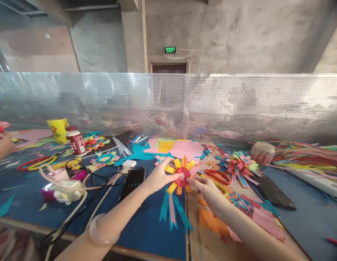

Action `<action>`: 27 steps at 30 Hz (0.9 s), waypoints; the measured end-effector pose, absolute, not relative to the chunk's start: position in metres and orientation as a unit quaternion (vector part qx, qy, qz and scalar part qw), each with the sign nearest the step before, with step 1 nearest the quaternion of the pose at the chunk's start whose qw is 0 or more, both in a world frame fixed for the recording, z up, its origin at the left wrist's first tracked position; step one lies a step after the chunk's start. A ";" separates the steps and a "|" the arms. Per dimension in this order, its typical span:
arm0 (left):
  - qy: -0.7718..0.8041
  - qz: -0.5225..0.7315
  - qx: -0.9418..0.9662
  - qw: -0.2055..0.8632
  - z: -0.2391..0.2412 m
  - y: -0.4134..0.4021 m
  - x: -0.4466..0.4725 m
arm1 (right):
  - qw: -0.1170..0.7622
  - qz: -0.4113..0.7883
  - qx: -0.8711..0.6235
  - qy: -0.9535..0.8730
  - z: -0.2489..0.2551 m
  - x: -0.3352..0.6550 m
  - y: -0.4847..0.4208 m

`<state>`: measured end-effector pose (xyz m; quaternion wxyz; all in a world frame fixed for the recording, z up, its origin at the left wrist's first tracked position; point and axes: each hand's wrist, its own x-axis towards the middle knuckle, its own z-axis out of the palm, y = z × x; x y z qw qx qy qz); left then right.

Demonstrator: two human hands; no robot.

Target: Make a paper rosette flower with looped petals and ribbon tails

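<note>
A paper flower with a red pleated centre and yellow and orange loops is held up over the table. My left hand is closed on its left side, thumb across the front near the pink middle. On the right edge, the fingers of my right hand pinch the same flower. Teal and pink paper ribbon tails with notched ends hang below it. Just behind my right hand lie scissors with orange-red handles. A black phone lies beside my left forearm.
A finished-looking paper flower, a dark phone and paper strips lie to the right. On the left are a brown bottle, a yellow tub, cables and scissors. Another person's hand shows at far left. A perforated metal screen stands behind.
</note>
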<state>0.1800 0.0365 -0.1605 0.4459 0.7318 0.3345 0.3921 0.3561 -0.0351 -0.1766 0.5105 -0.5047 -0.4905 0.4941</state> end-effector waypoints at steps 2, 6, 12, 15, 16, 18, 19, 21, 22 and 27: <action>0.335 0.394 0.734 0.441 -0.160 0.037 0.180 | 0.504 0.497 -0.503 -0.496 -0.176 0.356 -0.035; 0.331 0.384 0.736 0.449 -0.160 0.037 0.180 | 0.497 0.511 -0.482 -0.510 -0.176 0.355 -0.036; 0.339 0.376 0.735 0.452 -0.160 0.036 0.179 | 0.517 0.527 -0.441 -0.511 -0.176 0.354 -0.036; 0.340 0.377 0.738 0.445 -0.159 0.036 0.179 | 0.507 0.519 -0.472 -0.501 -0.173 0.352 -0.038; 0.341 0.377 0.738 0.444 -0.159 0.037 0.179 | 0.505 0.516 -0.479 -0.500 -0.172 0.352 -0.038; 0.343 0.376 0.738 0.442 -0.160 0.037 0.178 | 0.502 0.515 -0.481 -0.502 -0.172 0.352 -0.038; 0.345 0.375 0.738 0.442 -0.160 0.038 0.178 | 0.501 0.517 -0.478 -0.503 -0.173 0.351 -0.037; 0.349 0.375 0.737 0.441 -0.162 0.039 0.178 | 0.505 0.522 -0.467 -0.505 -0.174 0.351 -0.036; 0.352 0.376 0.734 0.443 -0.162 0.039 0.178 | 0.508 0.525 -0.460 -0.504 -0.175 0.351 -0.035; 0.364 0.363 0.703 0.492 -0.160 0.040 0.177 | 0.516 0.525 -0.478 -0.479 -0.173 0.350 -0.036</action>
